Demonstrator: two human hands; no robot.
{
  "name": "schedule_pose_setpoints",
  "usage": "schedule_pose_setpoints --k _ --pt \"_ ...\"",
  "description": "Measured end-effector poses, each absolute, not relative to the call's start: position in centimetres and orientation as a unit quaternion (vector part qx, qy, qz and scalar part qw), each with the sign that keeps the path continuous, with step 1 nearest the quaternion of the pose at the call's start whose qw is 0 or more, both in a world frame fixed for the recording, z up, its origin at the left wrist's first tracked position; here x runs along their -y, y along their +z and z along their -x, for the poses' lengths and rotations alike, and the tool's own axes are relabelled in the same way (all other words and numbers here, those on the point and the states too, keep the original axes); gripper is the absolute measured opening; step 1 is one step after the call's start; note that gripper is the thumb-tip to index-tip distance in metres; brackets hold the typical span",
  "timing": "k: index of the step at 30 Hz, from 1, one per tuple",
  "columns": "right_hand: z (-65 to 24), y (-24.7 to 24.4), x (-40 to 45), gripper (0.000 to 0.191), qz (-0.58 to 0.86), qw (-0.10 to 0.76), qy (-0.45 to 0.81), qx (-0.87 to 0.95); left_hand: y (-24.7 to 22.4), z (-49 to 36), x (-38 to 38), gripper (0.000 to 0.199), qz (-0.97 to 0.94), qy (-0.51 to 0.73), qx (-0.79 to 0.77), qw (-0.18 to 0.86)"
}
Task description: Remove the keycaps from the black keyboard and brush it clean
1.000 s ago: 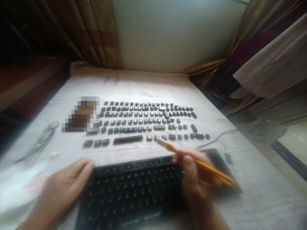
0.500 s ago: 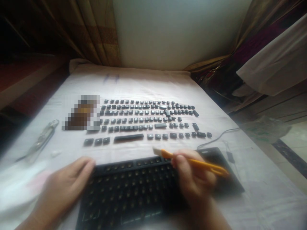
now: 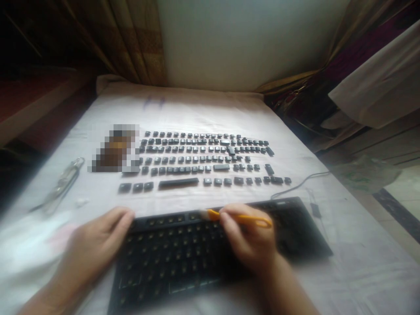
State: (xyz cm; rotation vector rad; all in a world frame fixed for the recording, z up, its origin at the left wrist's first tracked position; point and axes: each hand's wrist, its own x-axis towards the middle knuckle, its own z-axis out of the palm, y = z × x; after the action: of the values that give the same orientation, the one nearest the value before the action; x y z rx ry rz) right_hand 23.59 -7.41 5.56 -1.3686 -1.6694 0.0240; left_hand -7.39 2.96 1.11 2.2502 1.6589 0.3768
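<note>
A black keyboard (image 3: pixel 170 249) with its keycaps off lies in front of me, small pale key posts showing across it. At its upper left corner my left hand (image 3: pixel 95 238) is closed on the edge, thumb on top and the fingers mostly hidden. My right hand (image 3: pixel 251 240) is closed round the orange handle of a small brush (image 3: pixel 244 218). The pale bristles point left, at the keyboard's top row; whether they touch it I cannot tell. My right hand and forearm cover part of the keyboard's middle.
Loose black keycaps (image 3: pixel 216 181) lie in rows beyond the keyboard, with a long spacebar (image 3: pixel 179 183) in the nearest row. A cable (image 3: pixel 302 179) runs off rightward. At left are a blurred slim clear object (image 3: pixel 64 181), a white cloth (image 3: pixel 29 249) and a pixelated patch.
My right hand has moved left with the brush, whose bristles have come down from beyond the keyboard to its top row. My left hand stays at the corner. The view has shifted slightly.
</note>
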Motion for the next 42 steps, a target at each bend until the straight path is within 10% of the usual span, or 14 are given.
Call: schedule_pose_setpoints --k 42 --pt "-23.4 5.6 7.5 0.018 0.549 0.479 0.017 0.685 2.2 6.3 -2.1 0.041 -0.776 0.138 -0.592 0.169"
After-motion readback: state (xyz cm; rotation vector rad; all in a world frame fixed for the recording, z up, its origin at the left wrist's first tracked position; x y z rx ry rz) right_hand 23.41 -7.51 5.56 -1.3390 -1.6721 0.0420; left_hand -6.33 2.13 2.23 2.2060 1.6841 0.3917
